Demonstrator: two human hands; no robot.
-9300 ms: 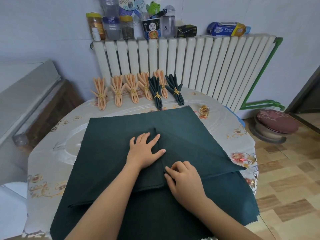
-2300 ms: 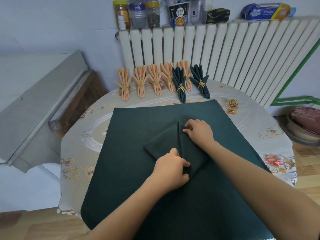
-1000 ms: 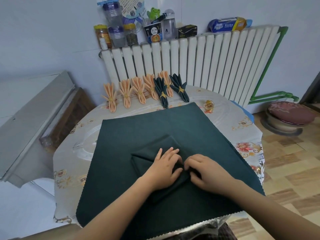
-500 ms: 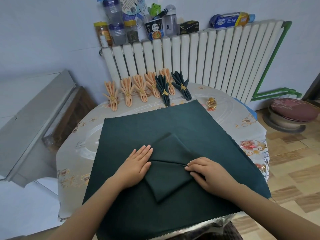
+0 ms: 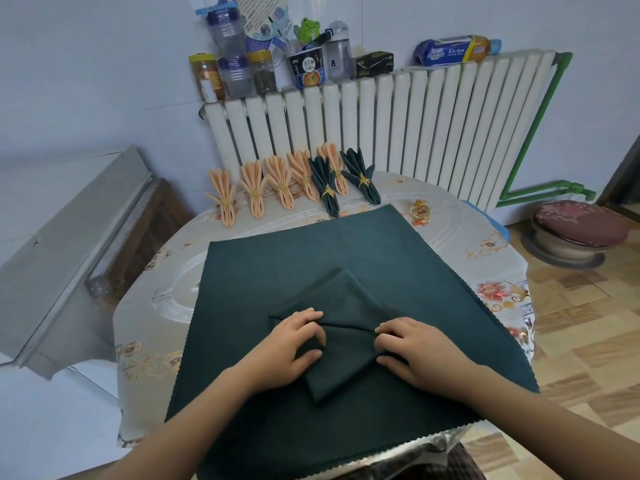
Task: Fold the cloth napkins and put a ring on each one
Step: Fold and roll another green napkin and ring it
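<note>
Both grips pinch the folded napkin (image 5: 341,327) — left hand (image 5: 292,344) and right hand (image 5: 417,351) at opposite ends of its crosswise crease, mid-worktop. I judge the right nearer the ring (image 5: 420,210) — far-right edge.

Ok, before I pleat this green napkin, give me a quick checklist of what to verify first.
1. Folded green napkin lies flat on the spread green cloth: ok.
2. Left hand grips its left edge: ok.
3. Right hand pinches the crease at the right: ok.
4. Spare gold ring sits free on the table, beyond the cloth: ok.
5. Finished napkins are clear of the work area: ok.
6. Layers underneath aligned: cannot tell.
</note>
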